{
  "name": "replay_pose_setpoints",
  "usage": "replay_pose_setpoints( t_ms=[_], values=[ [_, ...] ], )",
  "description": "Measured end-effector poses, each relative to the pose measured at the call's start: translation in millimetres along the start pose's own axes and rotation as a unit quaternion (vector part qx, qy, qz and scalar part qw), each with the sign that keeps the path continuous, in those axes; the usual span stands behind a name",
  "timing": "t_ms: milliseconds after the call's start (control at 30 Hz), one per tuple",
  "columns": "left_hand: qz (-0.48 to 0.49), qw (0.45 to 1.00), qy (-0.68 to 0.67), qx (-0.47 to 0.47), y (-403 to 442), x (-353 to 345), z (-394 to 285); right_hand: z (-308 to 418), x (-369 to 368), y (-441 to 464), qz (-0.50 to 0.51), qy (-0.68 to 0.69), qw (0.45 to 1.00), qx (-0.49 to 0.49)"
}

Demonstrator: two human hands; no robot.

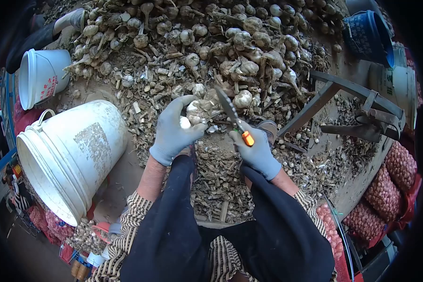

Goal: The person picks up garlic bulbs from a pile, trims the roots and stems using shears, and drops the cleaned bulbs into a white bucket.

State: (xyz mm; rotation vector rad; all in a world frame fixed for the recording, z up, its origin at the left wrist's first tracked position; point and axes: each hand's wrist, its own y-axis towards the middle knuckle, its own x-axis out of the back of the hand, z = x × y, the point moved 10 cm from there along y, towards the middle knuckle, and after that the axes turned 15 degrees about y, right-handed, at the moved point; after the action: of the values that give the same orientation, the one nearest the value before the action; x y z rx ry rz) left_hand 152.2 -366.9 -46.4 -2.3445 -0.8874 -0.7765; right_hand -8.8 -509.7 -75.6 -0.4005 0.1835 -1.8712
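Observation:
My left hand [176, 131], in a pale grey glove, is closed around a clump of garlic bulbs [196, 109]. One clean white bulb [185, 122] shows between the thumb and palm. In my right hand [257, 152], also gloved, is a knife [229, 107] with an orange and dark handle. Its dark blade points up and to the left, just right of the held garlic. Whether the blade touches the garlic, I cannot tell. Beyond both hands lies a large pile of dirty garlic bulbs [249, 40] with dry stalks.
A big white bucket [87, 145] lies tipped at left, with a smaller pale bucket [51, 75] behind it. At right stands a metal frame [315, 103]; a blue bucket [369, 37] is beyond. Net sacks of garlic [385, 188] sit far right. Stalk trimmings [221, 188] cover the ground.

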Motion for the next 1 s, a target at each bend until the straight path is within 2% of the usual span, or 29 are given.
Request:
replay_pose_setpoints(
  t_ms=[33, 100, 133, 167, 233, 267, 300, 367, 433, 533, 600, 633, 667, 700, 733, 767, 800, 833, 867, 900, 933, 967, 1000],
  values=[
    [0.000, 1.000, -0.003, 0.000, -2.0, 1.5, 4.9, -26.9, 0.4, -5.6, -0.019, 0.140, 0.981, -0.134],
    [0.102, 0.980, -0.145, 0.089, -11.9, -20.1, 26.7, -25.1, 12.1, -2.9, -0.051, 0.167, 0.976, -0.127],
    [0.096, 0.987, -0.116, 0.052, -14.0, -21.8, 20.7, -29.6, 11.2, 0.6, -0.047, 0.174, 0.977, -0.117],
    [0.101, 0.986, -0.119, 0.054, -19.9, -28.3, 20.1, -34.5, 8.7, 3.0, -0.042, 0.182, 0.976, -0.109],
    [0.106, 0.979, -0.166, 0.049, -24.9, -38.5, 0.6, 3.7, 4.5, 12.8, 0.003, 0.090, 0.995, -0.041],
    [0.148, 0.982, -0.103, 0.057, -27.6, -41.3, -8.9, 17.8, -1.0, 17.8, 0.006, 0.092, 0.996, -0.012],
    [0.151, 0.981, -0.106, 0.059, -29.4, -45.1, -9.4, 25.4, -6.3, 20.8, 0.018, 0.051, 0.999, 0.002],
    [0.110, 0.994, -0.027, -0.002, -26.7, -39.7, -15.0, 16.2, -15.4, 23.9, 0.052, 0.109, 0.993, -0.016],
    [0.100, 0.994, -0.047, -0.012, -27.9, -42.1, -7.7, 11.9, -16.5, 21.8, 0.068, 0.128, 0.989, -0.025],
    [0.138, 0.982, -0.125, -0.008, -32.5, -48.9, -4.6, 7.6, -18.8, 12.5, 0.094, 0.150, 0.983, -0.055],
    [0.281, 0.907, -0.260, 0.175, -51.7, -78.4, 18.0, 2.8, -21.1, 5.9, 0.109, 0.155, 0.979, -0.075],
    [0.280, 0.907, -0.260, 0.176, -53.4, -76.7, 27.1, 13.6, -16.3, 8.1, 0.097, 0.095, 0.991, 0.003],
    [0.314, 0.848, -0.372, 0.210, -65.9, -82.5, 38.0, 25.3, -13.5, 7.3, 0.086, 0.037, 0.992, 0.080],
    [0.340, 0.775, -0.477, 0.238, -77.9, -84.8, 45.3, 29.0, -5.4, 9.9, 0.070, -0.076, 0.990, 0.100],
    [0.357, 0.713, -0.568, 0.205, -79.0, -76.2, 34.3, 18.1, 5.4, 11.4, 0.055, -0.087, 0.990, 0.097],
    [0.355, 0.714, -0.567, 0.206, -83.8, -75.3, 35.4, 8.6, 11.7, 11.8, 0.039, -0.098, 0.990, 0.094],
    [0.330, 0.773, -0.503, 0.202, -83.3, -69.8, 33.3, 11.9, 16.0, 6.8, 0.006, -0.028, 0.995, 0.093],
    [0.305, 0.823, -0.437, 0.195, -82.0, -66.0, 33.8, 22.3, 14.2, 5.5, 0.005, -0.027, 0.995, 0.091],
    [0.313, 0.860, -0.375, 0.148, -79.0, -66.6, 29.2, 10.3, 3.1, 5.8, 0.061, 0.033, 0.997, -0.037],
    [0.316, 0.858, -0.376, 0.147, -76.5, -68.2, 20.5, -0.2, -11.0, -1.1, 0.114, 0.092, 0.975, -0.165],
    [0.322, 0.878, -0.329, 0.135, -72.6, -66.7, 8.8, 11.2, -19.6, -0.8, 0.133, 0.134, 0.970, -0.153],
    [0.325, 0.895, -0.280, 0.124, -70.0, -66.1, 3.6, 27.9, -22.9, 3.9, 0.098, 0.122, 0.987, 0.040],
    [0.300, 0.931, -0.200, 0.053, -62.6, -61.6, -0.5, 33.5, -27.3, 5.4, 0.122, 0.115, 0.984, 0.052]
  ],
)
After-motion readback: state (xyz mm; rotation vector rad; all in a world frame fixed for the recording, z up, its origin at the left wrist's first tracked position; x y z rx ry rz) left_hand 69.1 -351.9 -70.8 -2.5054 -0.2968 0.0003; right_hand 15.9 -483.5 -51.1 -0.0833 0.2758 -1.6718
